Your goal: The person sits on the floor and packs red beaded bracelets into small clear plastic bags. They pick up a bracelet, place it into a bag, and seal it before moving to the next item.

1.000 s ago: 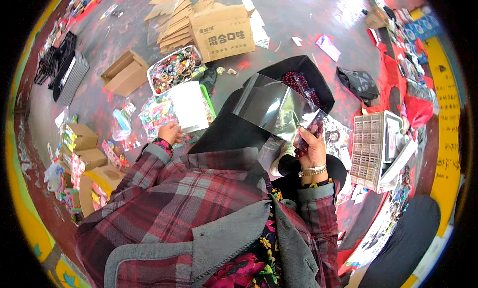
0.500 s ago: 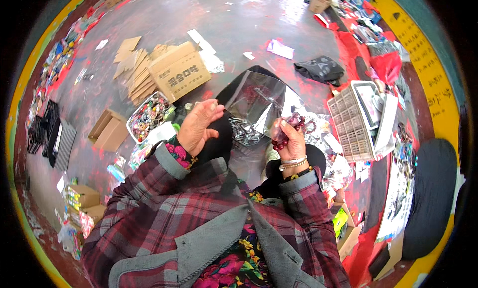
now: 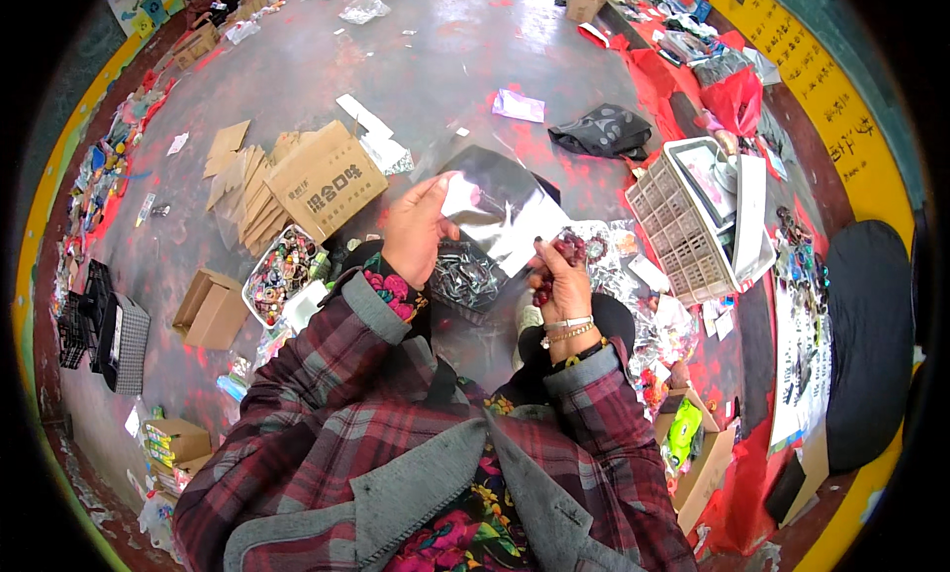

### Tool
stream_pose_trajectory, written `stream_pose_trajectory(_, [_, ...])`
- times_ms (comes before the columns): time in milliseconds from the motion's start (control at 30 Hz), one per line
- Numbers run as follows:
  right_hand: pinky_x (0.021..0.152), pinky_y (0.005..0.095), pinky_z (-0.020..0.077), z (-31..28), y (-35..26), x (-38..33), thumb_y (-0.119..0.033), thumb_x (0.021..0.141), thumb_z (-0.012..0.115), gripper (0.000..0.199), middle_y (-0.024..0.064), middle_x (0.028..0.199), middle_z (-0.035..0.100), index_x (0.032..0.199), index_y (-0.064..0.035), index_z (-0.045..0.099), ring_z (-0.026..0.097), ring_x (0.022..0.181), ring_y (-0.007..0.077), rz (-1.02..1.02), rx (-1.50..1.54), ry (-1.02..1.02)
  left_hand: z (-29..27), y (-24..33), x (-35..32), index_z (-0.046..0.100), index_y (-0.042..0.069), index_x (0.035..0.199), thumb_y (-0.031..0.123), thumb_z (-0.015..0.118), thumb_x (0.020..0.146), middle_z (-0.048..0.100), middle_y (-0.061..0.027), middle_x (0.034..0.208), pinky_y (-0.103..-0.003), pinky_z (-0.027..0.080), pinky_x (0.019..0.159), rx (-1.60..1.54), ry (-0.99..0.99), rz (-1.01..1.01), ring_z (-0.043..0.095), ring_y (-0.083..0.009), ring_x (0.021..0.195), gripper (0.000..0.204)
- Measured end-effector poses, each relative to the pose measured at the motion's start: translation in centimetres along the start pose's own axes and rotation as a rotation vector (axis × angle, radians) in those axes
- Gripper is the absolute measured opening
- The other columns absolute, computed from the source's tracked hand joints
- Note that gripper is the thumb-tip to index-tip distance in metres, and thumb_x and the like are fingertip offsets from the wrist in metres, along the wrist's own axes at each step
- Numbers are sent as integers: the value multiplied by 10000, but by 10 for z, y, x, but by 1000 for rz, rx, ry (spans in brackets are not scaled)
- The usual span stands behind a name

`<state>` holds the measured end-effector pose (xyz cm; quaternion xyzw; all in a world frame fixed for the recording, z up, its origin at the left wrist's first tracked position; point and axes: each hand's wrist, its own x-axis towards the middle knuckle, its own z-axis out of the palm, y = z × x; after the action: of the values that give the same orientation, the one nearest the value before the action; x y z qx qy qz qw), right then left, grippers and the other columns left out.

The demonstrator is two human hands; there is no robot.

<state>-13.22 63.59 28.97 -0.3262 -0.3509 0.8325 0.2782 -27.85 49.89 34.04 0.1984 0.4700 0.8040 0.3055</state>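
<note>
A clear, glossy plastic bag (image 3: 507,204) stretches between my hands over my lap. My left hand (image 3: 416,234) pinches its upper left edge between thumb and fingers. In my right hand (image 3: 567,287) are dark red beads (image 3: 572,246), strung like a bracelet, and the same fingers hold the bag's lower right corner. Below the bag, between my knees, lies a heap of small silvery metal pieces (image 3: 465,277), partly covered by it; what contains them is hard to make out.
Left of me stand a white tub of mixed beads (image 3: 287,277), an open carton (image 3: 213,310) and a cardboard box (image 3: 325,181) beside flattened cardboard. To the right are a pale plastic basket (image 3: 683,245), a dark grey bag (image 3: 601,132) and clear packets (image 3: 633,265) on the floor.
My left hand, spread and apart from the bag before, has closed on its edge. The bag is now pulled out flatter between both hands. The whole view has shifted slightly.
</note>
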Motion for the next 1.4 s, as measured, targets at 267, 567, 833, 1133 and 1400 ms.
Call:
stream_pose_trajectory(267, [416, 222, 371, 14, -26, 14, -139, 824, 614, 124, 63, 684, 585, 777, -59, 532, 569, 574, 136, -143, 78, -144, 12, -9, 28, 518, -46, 1120, 67, 516, 847, 603, -193, 968, -337, 483, 708, 1247, 12, 879, 602, -301, 884, 296])
stream_pose_trajectory(567, [401, 189, 328, 55, -13, 15, -125, 802, 641, 106, 41, 705, 587, 837, -61, 564, 475, 483, 78, -126, 68, -158, 4, -33, 35, 518, -40, 1109, 57, 551, 772, 582, -193, 1040, -363, 416, 913, 1511, -76, 1039, 504, -335, 1086, 352])
stream_pose_trajectory(833, [419, 205, 351, 56, -3, 26, -23, 787, 592, 68, 61, 822, 625, 841, -49, 561, 563, 637, 100, -165, 98, -69, 1, -35, 33, 495, -45, 1142, 37, 544, 749, 534, -212, 1118, -380, 370, 961, 1474, -146, 938, 423, -362, 1163, 405])
stream_pose_trajectory(1133, [479, 227, 401, 22, -33, 49, -55, 776, 556, 75, 61, 726, 633, 824, -13, 596, 516, 531, 95, -325, -630, -257, -12, -51, 31, 441, -27, 1209, -31, 472, 720, 470, -204, 1221, -384, 353, 975, 1073, -235, 622, 431, -353, 1156, 490])
stream_pose_trajectory(1400, [577, 260, 432, 17, -42, 32, -23, 702, 578, 184, 59, 642, 549, 878, -69, 605, 525, 585, 121, -492, -1263, -537, -23, -55, 40, 434, -6, 1235, 135, 695, 703, 472, -142, 1243, -279, 368, 921, 636, -336, 189, 429, -210, 1170, 609])
